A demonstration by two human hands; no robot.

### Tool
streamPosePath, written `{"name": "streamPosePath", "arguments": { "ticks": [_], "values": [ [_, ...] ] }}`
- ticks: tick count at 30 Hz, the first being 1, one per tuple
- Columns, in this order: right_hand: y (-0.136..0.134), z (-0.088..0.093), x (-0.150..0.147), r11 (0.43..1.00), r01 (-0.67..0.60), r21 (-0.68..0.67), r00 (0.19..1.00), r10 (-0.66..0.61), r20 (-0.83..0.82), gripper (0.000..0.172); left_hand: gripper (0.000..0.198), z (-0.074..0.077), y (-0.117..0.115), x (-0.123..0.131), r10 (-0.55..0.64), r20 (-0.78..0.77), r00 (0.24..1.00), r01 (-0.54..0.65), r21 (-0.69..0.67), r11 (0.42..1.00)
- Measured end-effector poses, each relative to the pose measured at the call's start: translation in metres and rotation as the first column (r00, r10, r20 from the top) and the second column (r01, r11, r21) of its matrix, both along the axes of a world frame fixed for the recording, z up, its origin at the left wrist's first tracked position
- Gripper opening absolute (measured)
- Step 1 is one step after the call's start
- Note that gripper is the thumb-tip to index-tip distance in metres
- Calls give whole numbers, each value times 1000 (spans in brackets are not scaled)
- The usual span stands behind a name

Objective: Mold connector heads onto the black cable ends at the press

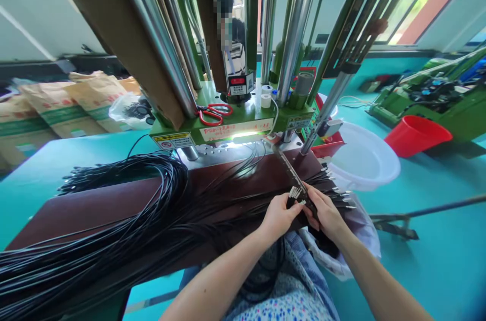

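Over the front edge of the brown table (132,194), my left hand (279,217) is closed around a small bundle of black cables whose pale metal connector ends (294,192) stick up past the fingers. My right hand (324,212) grips the near end of a long narrow metal strip (290,169), which slants away to the press. Both hands are close together, fingertips almost meeting at the strip. Long black cables (163,209) spread over the table; more silver-tipped cable ends (343,199) lie just right of my right hand.
A green press (178,133) with steel columns stands ahead, red-handled scissors (214,114) on its plate. To the right are a lined bin (370,230), a white basin (364,159) and a red bucket (417,136). Paper sacks (49,108) stand at left.
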State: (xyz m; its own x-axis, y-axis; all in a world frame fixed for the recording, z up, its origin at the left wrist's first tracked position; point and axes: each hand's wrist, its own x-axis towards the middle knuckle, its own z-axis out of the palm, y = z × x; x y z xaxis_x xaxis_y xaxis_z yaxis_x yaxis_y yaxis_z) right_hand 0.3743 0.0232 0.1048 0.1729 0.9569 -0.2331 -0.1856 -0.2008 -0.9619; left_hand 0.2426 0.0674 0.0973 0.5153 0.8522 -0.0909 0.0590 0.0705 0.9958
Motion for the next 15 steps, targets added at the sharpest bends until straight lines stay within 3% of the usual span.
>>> {"name": "streamPosePath", "arguments": {
  "ticks": [6, 11, 13, 15],
  "values": [
    [-3, -1, 0, 1000, -20, 15, 999, 20, 45, 55, 17, 1, -3, -1, 24, -60, 998, -21, 48, 999],
    [-5, 4, -6, 999, 33, 21, 992, -35, 121, 58, 15, 5, -3, 3, 38, -98, 994, -32, 62, 998],
    [-6, 5, -6, 999, 50, 14, 995, -51, 91, 59, 16, 8, -2, 4, 39, -63, 997, -37, 30, 999],
    [-7, 3, -5, 998, 67, 5, 998, -67, 11, 57, 17, 12, -1, 3, 76, 14, 997, -74, -104, 992]
  ]
}}
